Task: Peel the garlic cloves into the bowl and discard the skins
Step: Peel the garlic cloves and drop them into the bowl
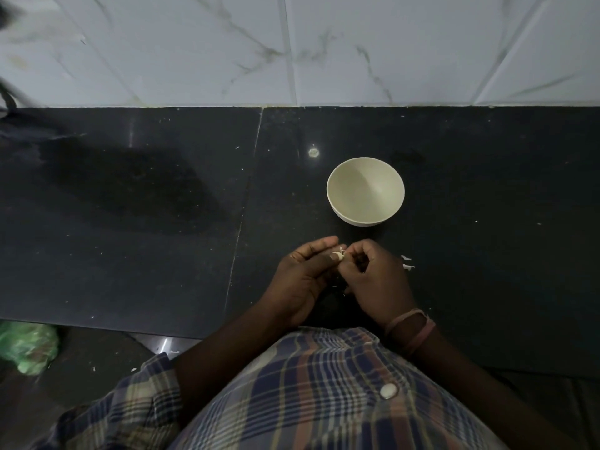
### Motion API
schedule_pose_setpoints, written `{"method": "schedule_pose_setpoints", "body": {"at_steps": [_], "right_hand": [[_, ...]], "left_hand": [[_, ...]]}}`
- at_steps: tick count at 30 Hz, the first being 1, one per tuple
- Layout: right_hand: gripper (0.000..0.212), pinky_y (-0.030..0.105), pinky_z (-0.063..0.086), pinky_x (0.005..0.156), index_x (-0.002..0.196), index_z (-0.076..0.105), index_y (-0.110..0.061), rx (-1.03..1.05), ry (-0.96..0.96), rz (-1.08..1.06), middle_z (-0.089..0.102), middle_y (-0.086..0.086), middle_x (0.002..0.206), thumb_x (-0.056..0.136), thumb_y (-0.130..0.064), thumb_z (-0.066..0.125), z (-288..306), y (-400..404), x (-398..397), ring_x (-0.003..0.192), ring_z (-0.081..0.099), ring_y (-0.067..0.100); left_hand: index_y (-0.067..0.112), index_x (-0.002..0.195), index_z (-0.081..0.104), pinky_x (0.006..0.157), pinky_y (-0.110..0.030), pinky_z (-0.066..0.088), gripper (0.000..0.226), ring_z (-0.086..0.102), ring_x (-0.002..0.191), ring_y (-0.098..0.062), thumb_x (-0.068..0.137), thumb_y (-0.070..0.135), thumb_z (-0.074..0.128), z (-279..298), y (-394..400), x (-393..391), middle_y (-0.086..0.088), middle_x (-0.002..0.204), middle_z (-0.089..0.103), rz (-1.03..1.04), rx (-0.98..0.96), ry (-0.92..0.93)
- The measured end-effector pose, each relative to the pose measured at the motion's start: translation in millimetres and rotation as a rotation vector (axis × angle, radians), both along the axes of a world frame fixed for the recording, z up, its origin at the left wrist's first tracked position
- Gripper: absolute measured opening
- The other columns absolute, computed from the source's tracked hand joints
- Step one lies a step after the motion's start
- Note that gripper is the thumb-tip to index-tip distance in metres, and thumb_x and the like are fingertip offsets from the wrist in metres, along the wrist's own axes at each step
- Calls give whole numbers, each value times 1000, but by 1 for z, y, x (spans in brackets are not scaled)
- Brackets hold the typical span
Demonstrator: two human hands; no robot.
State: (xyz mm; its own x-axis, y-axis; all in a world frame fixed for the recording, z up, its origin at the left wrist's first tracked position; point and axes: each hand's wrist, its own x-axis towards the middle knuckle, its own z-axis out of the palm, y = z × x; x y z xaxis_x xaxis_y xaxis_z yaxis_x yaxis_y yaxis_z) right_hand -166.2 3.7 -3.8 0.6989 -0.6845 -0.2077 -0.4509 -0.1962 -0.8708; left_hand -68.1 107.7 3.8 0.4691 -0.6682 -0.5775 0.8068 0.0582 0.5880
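Head view, looking down. A white marble-veined tiled wall point(292, 43) rises behind the far edge of a black polished stone table point(130, 222), whose surface is divided by one seam running from the far edge toward the near edge. The person's blue, tan and red plaid shirt point(292, 401) fills the lower middle, at the near edge. A crumpled green plastic bag point(29, 347) lies on the dark floor below the near-left corner of the table. A round cream-coloured bowl point(365, 191) stands upright right of the seam, about midway between far and near edges; nothing can be made out inside it. Just nearer than the bowl, over the table, the left hand point(303, 280) and the right hand point(378, 280) meet: the left fingers point(319, 246) lie pressed together and nearly straight, with the thumb holding a small pale garlic clove point(337, 254) against them, while the right fingers point(357, 251) are curled and pinch a strip of skin at the clove. Pink bands point(410, 329) circle the right wrist. A few white garlic skin scraps point(408, 263) lie on the table just right of the right hand.
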Motion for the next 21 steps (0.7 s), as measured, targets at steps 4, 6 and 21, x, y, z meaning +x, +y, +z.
{"method": "schedule_pose_setpoints", "body": {"at_steps": [4, 6, 21], "right_hand": [[10, 37, 54, 65, 83, 61, -22, -41, -20, 33, 64, -4, 76, 88, -25, 70, 1, 3, 0, 69, 62, 13], [11, 33, 52, 64, 84, 61, -21, -49, -28, 36, 63, -5, 77, 89, -25, 71, 1, 4, 0, 69, 61, 12], [3, 48, 57, 72, 87, 59, -25, 14, -61, -127, 68, -1, 83, 89, -26, 62, -4, 1, -1, 72, 68, 23]], "left_hand": [[4, 111, 69, 80, -31, 60, 32, 73, 96, -25, 79, 4, 72, -1, 1, 0, -17, 106, 73, -16, 16, -22], [5, 109, 68, 79, -32, 60, 31, 72, 95, -25, 78, 3, 72, -2, 2, 1, -16, 104, 72, -13, 26, -29], [5, 120, 62, 72, -26, 59, 36, 73, 98, -22, 87, -7, 62, 0, 6, -4, -16, 115, 73, 23, -24, 6]]}}
